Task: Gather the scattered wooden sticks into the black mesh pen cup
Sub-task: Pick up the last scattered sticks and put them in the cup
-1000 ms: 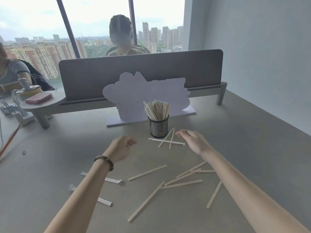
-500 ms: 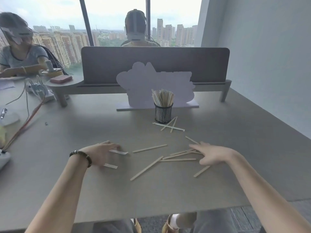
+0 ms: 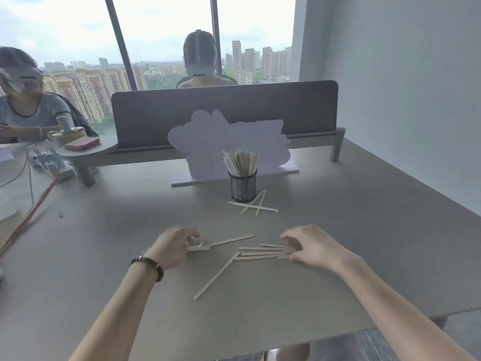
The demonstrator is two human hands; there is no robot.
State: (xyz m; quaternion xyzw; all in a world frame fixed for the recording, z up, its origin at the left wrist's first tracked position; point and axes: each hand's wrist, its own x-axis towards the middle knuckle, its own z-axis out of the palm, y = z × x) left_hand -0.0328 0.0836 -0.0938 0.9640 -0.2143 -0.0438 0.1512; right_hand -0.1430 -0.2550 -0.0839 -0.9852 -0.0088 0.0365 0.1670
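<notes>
The black mesh pen cup (image 3: 243,187) stands mid-table, full of upright wooden sticks (image 3: 240,162). Three sticks (image 3: 256,204) lie crossed just in front of it. My left hand (image 3: 175,246) rests on the table with its fingers closed on short pale sticks (image 3: 199,247). A longer stick (image 3: 232,240) lies beside them. My right hand (image 3: 311,244) pinches the right ends of a bunch of several sticks (image 3: 263,252) lying side by side. One long stick (image 3: 216,276) lies diagonally toward me, apart from both hands.
A white cut-out sign (image 3: 229,147) stands behind the cup, before a grey divider (image 3: 223,113). Two people sit beyond the desk. Cables and a power strip (image 3: 49,162) lie at the left. The table's near edge (image 3: 286,340) is close.
Both hands came down from near the cup to the loose sticks. The left hand has closed on the short sticks. The right hand has drawn the scattered sticks into a bunch.
</notes>
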